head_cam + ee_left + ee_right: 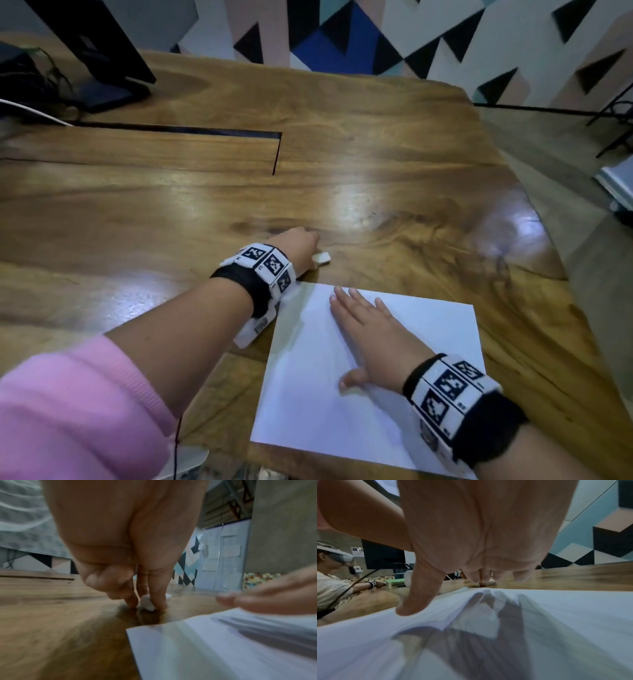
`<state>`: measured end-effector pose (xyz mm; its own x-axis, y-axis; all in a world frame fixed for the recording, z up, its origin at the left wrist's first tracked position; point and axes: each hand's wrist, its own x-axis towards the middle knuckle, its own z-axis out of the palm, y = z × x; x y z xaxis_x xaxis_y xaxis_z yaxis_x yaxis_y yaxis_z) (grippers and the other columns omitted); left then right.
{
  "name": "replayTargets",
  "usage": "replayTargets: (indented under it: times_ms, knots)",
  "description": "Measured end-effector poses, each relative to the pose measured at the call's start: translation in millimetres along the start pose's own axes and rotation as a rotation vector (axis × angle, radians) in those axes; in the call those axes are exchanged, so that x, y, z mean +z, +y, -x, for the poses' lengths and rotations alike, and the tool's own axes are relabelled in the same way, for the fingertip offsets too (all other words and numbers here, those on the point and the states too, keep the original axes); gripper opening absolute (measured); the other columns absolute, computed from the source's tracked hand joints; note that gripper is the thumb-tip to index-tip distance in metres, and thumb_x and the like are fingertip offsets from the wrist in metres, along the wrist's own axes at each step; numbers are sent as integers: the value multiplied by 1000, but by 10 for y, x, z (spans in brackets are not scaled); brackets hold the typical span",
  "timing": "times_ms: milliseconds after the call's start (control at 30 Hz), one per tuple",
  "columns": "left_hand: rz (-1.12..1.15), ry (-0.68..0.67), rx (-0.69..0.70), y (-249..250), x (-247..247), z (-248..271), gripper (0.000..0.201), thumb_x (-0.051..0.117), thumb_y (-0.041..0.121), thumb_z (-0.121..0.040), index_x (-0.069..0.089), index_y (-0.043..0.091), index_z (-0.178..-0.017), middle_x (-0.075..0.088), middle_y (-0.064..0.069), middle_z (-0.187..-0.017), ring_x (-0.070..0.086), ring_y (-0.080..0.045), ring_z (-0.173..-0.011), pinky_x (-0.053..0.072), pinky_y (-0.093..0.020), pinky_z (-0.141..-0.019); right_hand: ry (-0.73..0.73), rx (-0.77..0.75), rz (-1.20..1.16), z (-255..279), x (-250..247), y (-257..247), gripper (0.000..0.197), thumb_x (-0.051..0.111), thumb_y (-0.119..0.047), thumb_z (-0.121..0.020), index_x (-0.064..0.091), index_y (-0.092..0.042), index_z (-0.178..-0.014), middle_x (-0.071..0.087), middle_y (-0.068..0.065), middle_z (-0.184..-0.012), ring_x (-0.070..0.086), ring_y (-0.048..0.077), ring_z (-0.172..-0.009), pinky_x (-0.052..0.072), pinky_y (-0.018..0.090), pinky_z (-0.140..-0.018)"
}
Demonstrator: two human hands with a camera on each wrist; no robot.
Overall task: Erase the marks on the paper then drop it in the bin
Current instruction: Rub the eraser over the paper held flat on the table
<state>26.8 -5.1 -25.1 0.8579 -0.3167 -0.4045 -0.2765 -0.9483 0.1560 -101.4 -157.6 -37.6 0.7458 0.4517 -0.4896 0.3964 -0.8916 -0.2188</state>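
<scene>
The paper (394, 383) lies flat near the table (342, 154) edge under the flat, spread right hand (373, 332); thin and limp, it would likely slide or crumple unless pinned so. The left hand (301, 245) pinches the eraser (322, 257) just beyond it, a small, firm block best gripped by its sides.

A pink knitted sleeve (78, 411) covers the left upper forearm. Each wrist carries a black strap, the left band (263, 270) and right band (452, 394) being white blocks printed with black square markers.
</scene>
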Motion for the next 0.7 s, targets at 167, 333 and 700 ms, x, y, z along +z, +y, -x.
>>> replayTargets:
  times_ms: [167, 333, 700]
  knots:
    - [166, 103, -42, -212, -86, 336, 20, 73, 17, -71, 60, 4, -79, 66, -12, -85, 59, -28, -80, 47, -34, -65, -43, -28, 0, -59, 68, 95, 124, 68, -60, -71, -20, -17, -147, -35, -10, -146, -27, 10, -139, -13, 37, -115]
    - [419, 119, -91, -405, 15, 735, 26, 77, 17, -68, 63, 17, -90, 55, 6, -66, 52, -11, -62, 38, -21, -52, -41, -37, -48, -5, 133, 67, 127, 69, -59, -70, -25, -16, -144, -39, -11, -141, -34, 6, -131, -16, 33, -112]
    - [406, 191, -75, -252, 621, 1115, 19, 63, 9, -80, 68, 13, -98, 63, -6, -97, 55, -17, -85, 37, -21, -67, 6, 22, -91, 45, 212, -50, 122, 68, -61, -70, -20, -26, -146, -33, -18, -145, -29, 2, -135, -16, 33, -114]
